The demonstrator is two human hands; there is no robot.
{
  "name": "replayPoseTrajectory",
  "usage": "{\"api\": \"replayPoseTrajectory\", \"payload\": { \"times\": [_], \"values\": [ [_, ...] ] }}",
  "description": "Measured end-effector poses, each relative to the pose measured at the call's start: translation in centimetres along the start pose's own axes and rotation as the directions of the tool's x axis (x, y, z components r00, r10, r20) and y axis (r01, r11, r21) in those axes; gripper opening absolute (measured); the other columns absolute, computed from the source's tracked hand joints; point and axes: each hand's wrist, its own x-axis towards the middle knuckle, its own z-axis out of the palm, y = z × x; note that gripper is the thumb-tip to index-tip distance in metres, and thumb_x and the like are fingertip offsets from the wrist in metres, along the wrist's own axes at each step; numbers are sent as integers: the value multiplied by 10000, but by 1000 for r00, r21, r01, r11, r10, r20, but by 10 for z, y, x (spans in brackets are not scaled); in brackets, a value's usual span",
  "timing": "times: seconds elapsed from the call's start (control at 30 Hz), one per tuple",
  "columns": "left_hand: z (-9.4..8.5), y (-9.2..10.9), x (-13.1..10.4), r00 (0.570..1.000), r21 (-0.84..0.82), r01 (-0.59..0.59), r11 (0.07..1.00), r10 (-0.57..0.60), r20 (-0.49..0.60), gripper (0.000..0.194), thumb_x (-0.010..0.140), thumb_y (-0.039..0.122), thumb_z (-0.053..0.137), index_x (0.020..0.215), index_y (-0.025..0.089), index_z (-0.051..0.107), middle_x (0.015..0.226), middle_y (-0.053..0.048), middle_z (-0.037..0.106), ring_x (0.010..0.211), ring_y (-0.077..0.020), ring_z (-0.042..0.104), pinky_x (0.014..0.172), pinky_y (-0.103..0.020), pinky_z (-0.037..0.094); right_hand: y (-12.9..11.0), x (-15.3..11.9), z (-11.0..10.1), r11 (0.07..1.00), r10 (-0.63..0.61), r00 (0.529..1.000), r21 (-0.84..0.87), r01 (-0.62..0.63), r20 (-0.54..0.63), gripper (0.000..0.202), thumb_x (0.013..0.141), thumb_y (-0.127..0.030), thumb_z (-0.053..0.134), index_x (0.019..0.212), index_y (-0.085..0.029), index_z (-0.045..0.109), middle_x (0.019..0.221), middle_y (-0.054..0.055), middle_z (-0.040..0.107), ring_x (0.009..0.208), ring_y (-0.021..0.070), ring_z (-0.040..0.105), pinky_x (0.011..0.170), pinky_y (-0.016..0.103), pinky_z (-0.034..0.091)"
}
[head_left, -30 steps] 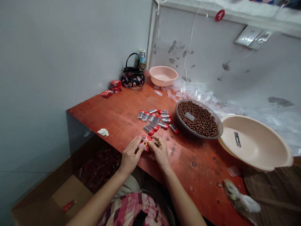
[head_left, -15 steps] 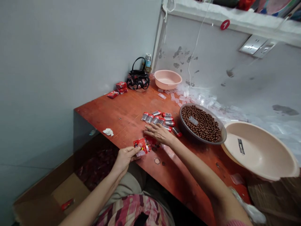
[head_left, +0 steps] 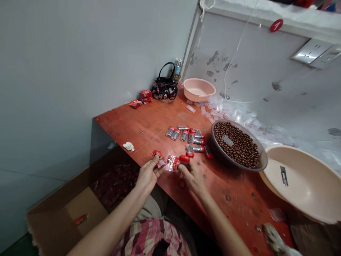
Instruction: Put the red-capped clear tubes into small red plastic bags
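My left hand (head_left: 147, 175) is closed at the table's front edge, pinching a small red printed wrapper (head_left: 158, 155) between thumb and fingers. Just right of it, a second red printed wrapper (head_left: 172, 163) lies between my two hands. My right hand (head_left: 194, 177), slightly blurred, has its fingers around a small red-capped container whose red cap (head_left: 184, 159) sticks out; its body is mostly hidden by the fingers. Beyond the hands, several clear containers (head_left: 184, 135) with red caps and dark contents lie on the orange-red table (head_left: 149, 124).
A grey bowl (head_left: 263, 166) of brown balls stands to the right, beside a large beige basin (head_left: 314, 177). Behind are a pink basin (head_left: 199, 89), clear plastic pieces (head_left: 221, 113), a handbag (head_left: 164, 88) and red packets (head_left: 145, 94). Below left is a cardboard box (head_left: 60, 224).
My right hand has drawn back from the group of containers toward me, now with a red-capped one. My left hand has shifted slightly; the view has turned left.
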Motion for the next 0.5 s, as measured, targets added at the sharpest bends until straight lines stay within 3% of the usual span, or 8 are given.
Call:
{"api": "replayPoseTrajectory", "payload": {
  "times": [0.07,0.17,0.33,0.5],
  "values": [
    [5,-4,1,1000,-15,10,1000,-10,5,131,656,200,662,737,120,598,678,-35,631,619,-140,620,593,-265,539,-5,-27,16,976,98,994,188,-106,51,168,816,-332,442,897,-208,521,614,-13,569,512,140,531,468,229,401],
    [13,-10,-1,999,2,7,1000,-7,44,143,650,196,668,743,116,594,680,-35,632,619,-140,619,591,-260,534,-8,-44,31,970,147,989,191,-150,34,159,796,-325,478,874,-198,532,594,-26,546,492,121,501,464,218,392],
    [23,-18,-12,986,63,-13,998,2,165,159,648,229,671,698,106,584,657,-31,632,575,-112,594,576,-228,502,-5,-40,32,971,150,989,191,-146,-9,159,787,-332,490,828,-187,538,600,-26,536,494,108,490,454,203,383],
    [28,-21,-19,968,160,-52,986,11,249,185,650,268,662,674,105,579,594,-17,615,515,-106,565,528,-220,459,-4,-39,26,945,137,988,290,-151,66,157,778,-334,499,811,-185,536,560,-34,530,425,94,471,411,194,377]
  ]
}}
